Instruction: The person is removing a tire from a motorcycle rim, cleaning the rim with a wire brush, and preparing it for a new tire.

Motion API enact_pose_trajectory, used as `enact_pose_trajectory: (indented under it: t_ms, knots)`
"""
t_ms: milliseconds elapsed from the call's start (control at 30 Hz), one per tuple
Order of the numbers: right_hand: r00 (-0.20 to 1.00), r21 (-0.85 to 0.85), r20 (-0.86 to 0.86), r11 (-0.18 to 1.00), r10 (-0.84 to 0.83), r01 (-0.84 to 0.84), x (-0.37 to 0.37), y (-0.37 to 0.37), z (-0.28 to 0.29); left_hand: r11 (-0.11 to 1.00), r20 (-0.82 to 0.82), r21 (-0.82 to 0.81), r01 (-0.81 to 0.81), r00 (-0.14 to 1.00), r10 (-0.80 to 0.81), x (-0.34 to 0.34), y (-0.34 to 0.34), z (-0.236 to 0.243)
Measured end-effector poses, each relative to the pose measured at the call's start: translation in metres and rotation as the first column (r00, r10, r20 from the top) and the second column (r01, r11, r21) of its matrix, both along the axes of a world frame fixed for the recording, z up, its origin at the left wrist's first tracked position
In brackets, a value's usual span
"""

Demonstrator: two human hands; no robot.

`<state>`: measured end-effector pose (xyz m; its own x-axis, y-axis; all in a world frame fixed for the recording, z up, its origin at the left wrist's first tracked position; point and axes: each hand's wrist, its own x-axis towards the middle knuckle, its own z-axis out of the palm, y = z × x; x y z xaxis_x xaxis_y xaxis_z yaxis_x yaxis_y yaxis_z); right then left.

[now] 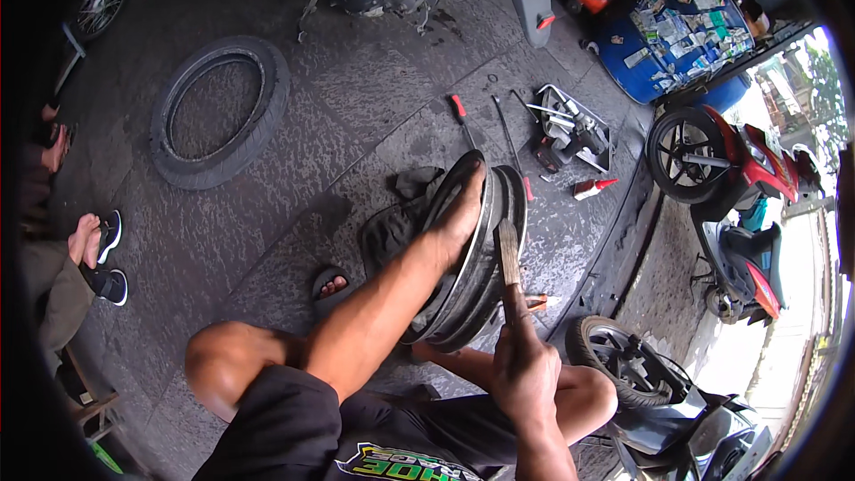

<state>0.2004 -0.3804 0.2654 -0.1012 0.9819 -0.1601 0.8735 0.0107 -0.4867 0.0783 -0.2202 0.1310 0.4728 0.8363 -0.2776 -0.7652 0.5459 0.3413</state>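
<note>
A motorcycle wheel rim (485, 258) stands tilted between my legs, its worn channel facing right and its dark inner part facing left. My left hand (461, 205) is closed over the rim's upper far edge; the fingertips are partly hidden. My right hand (527, 379) grips the dark handle of a narrow wooden brush (508, 254). The brush's pale end points away from me and lies against or just over the rim's channel. Its bristles cannot be made out. An orange-handled tool (536, 302) lies on the floor behind the brush.
Beyond the rim lie a red-handled screwdriver (460, 111), a metal tray of tools (574, 129) and a red-capped tube (594, 188). A loose tyre (220, 111) lies far left. Motorcycles (712, 160) stand at right. Another person's feet (100, 254) are at left.
</note>
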Motion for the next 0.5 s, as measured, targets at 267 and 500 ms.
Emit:
enact_pose_trajectory:
  t_ms: [267, 500]
  knots:
    - [0.998, 0.139, 0.020, 0.988, 0.057, -0.059, -0.007, 0.005, -0.014, 0.996, 0.012, 0.054, -0.069, 0.998, 0.068, -0.006, -0.014, 0.032]
    - [0.999, 0.206, 0.049, 0.979, -0.006, -0.004, -0.019, 0.050, -0.048, 0.947, -0.224, 0.308, -0.090, 0.961, 0.164, -0.013, -0.030, 0.016]
